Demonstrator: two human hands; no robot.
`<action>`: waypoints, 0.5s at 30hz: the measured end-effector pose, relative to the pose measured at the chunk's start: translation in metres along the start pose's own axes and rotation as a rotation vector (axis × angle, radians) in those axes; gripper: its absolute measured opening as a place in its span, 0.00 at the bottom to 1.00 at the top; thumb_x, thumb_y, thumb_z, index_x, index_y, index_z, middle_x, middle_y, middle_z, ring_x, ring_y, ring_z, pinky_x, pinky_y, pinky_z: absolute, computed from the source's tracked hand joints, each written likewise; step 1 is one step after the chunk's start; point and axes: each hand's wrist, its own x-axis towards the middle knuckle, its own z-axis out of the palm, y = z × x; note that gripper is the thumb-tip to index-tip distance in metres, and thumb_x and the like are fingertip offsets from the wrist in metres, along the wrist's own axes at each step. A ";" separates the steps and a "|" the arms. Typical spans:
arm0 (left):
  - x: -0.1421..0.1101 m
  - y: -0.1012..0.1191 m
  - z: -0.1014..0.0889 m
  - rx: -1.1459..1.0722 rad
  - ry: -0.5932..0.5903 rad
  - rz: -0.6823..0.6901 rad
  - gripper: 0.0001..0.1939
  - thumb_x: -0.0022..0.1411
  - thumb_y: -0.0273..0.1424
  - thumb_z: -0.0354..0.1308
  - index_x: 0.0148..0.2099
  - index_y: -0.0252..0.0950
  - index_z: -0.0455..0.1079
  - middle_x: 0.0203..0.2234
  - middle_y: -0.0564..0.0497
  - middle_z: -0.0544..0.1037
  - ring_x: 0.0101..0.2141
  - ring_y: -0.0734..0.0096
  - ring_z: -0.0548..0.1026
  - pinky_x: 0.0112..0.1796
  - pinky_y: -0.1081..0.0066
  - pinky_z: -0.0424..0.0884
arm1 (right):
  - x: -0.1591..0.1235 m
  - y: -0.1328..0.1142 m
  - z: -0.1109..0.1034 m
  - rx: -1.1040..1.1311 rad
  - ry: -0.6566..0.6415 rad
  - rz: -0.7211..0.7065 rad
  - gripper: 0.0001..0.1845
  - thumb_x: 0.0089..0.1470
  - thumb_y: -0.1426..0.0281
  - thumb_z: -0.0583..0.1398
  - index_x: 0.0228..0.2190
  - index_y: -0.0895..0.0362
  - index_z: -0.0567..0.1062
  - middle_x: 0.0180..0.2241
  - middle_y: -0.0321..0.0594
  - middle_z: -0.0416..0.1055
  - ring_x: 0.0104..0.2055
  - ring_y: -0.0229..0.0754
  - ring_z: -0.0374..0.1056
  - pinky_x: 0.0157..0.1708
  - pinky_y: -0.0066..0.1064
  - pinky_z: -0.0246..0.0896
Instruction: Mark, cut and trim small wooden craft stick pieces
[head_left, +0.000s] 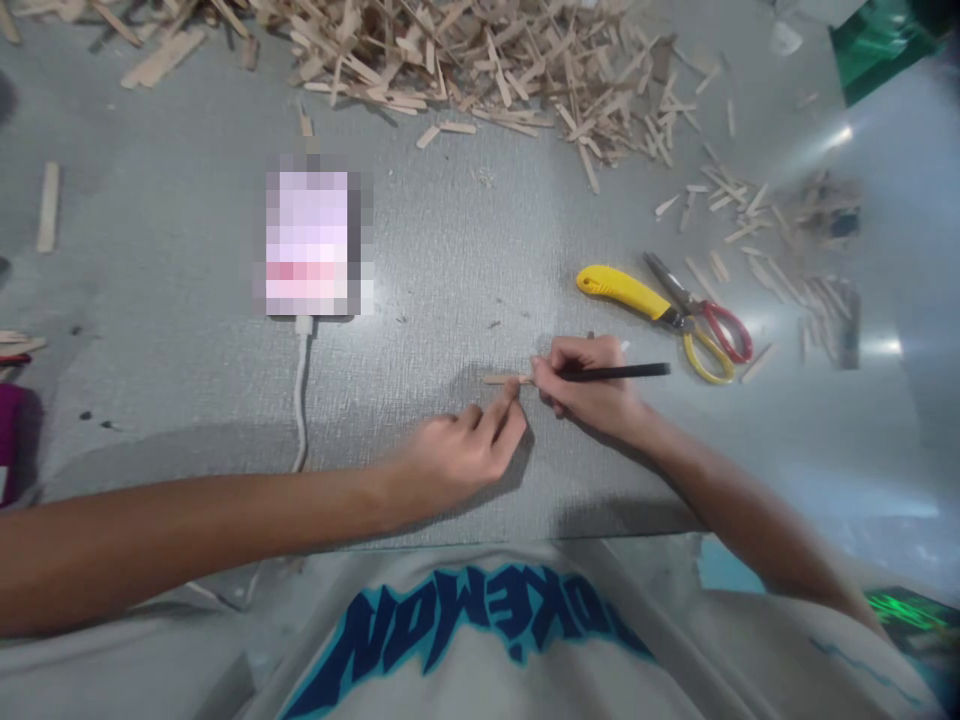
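Note:
A short wooden stick (501, 379) lies flat on the grey table in front of me. My left hand (465, 452) is curled, and its fingertips press down on the stick's right end. My right hand (586, 385) is closed around a black pen (622, 372), held like a writing tool. The pen's tip sits at the stick's right end, beside my left fingertips. The pen's back end points right.
A yellow utility knife (621, 291) and scissors (705, 325) with red and yellow handles lie to the right. A large heap of wooden sticks (480, 60) spreads along the far edge. A phone (311, 245) with a white cable (301, 390) lies to the left.

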 end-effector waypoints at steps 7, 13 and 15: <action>0.000 0.000 0.000 0.005 0.000 -0.012 0.14 0.70 0.18 0.58 0.55 0.24 0.79 0.60 0.30 0.81 0.26 0.69 0.78 0.18 0.69 0.73 | 0.000 -0.004 0.001 -0.013 0.017 0.012 0.25 0.68 0.68 0.63 0.20 0.53 0.61 0.15 0.31 0.68 0.15 0.34 0.68 0.16 0.26 0.57; 0.000 0.000 0.000 0.010 -0.005 -0.006 0.15 0.70 0.18 0.56 0.55 0.25 0.78 0.60 0.30 0.81 0.26 0.69 0.79 0.18 0.69 0.73 | 0.000 -0.004 0.002 -0.029 0.029 0.011 0.26 0.68 0.68 0.63 0.20 0.53 0.60 0.15 0.31 0.67 0.15 0.34 0.67 0.16 0.26 0.58; 0.000 0.001 0.000 0.010 -0.007 -0.004 0.15 0.70 0.17 0.56 0.55 0.24 0.78 0.59 0.30 0.81 0.26 0.68 0.80 0.18 0.69 0.73 | 0.000 -0.002 0.002 -0.024 0.033 0.024 0.26 0.67 0.66 0.64 0.20 0.53 0.61 0.15 0.31 0.67 0.15 0.34 0.67 0.15 0.26 0.58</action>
